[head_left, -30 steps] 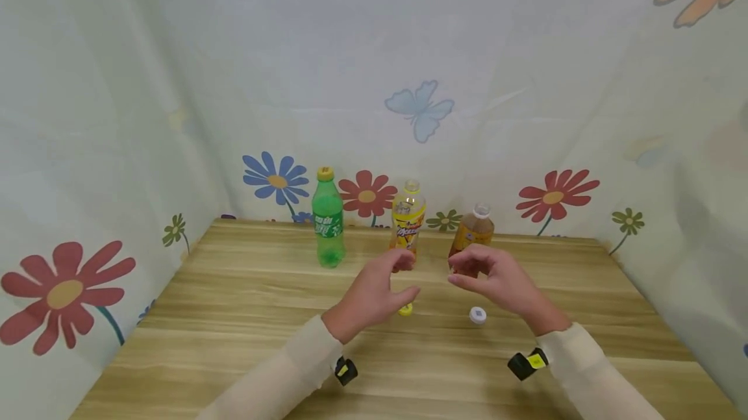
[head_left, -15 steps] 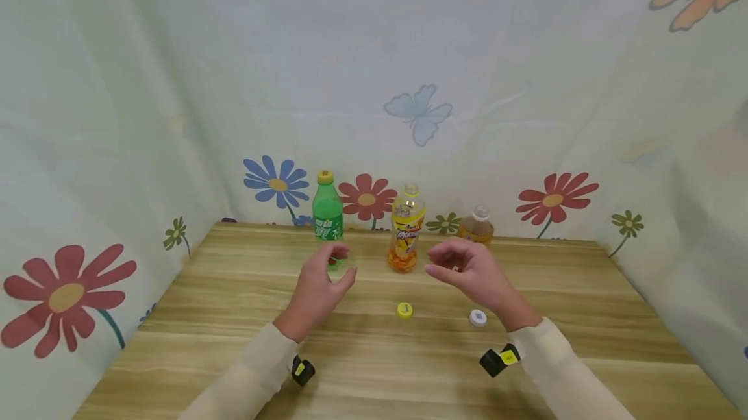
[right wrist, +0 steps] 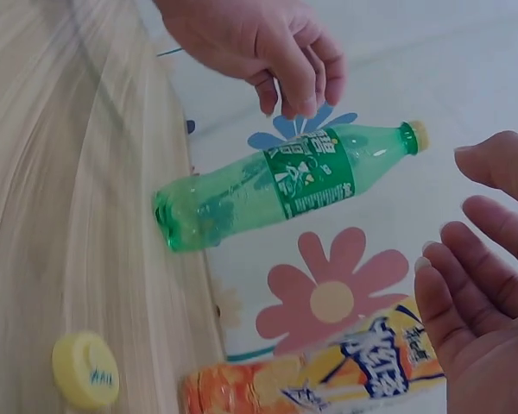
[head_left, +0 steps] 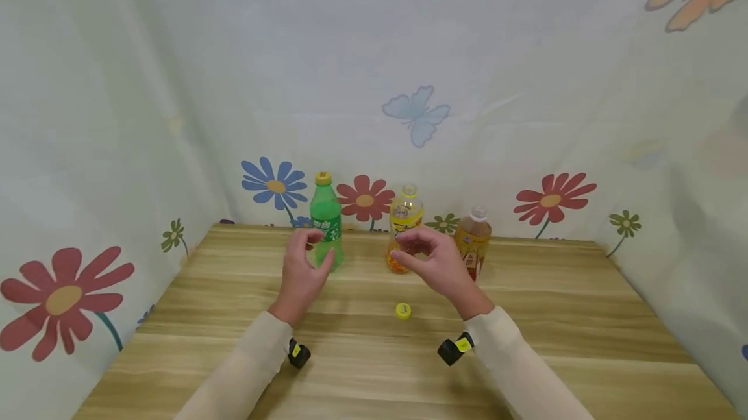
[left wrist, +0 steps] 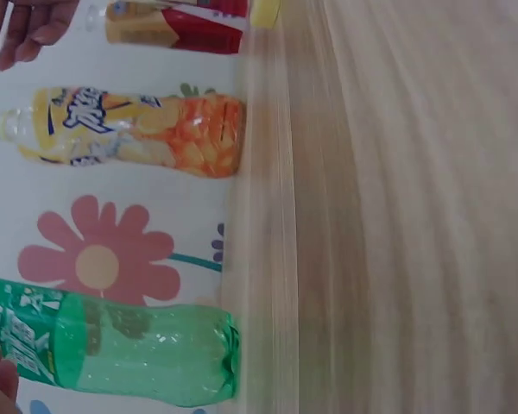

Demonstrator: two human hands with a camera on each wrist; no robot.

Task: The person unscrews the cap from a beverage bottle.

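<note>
A green plastic bottle [head_left: 326, 212] with a yellow cap stands upright at the back of the table. My left hand [head_left: 299, 274] is in front of it, fingers loosely bent, overlapping its lower left side in the head view. My right hand [head_left: 435, 264] hovers before the yellow-labelled bottle [head_left: 407, 212], which has no cap and some orange contents low inside. Its fingers are spread in a loose curve around nothing. In the right wrist view, a gap shows between the green bottle [right wrist: 268, 185] and each hand.
To the right stands a capless bottle with a brown-orange label [head_left: 473, 241]. A loose yellow cap [head_left: 403, 311] lies on the wooden table [head_left: 362, 368] between the forearms. Flower-printed cloth [head_left: 327, 50] rises behind and along both sides.
Both hands have moved left, the left one from near the middle to the green bottle, the right one from the brown-labelled bottle to the yellow-labelled one. The right arm now covers the white cap.
</note>
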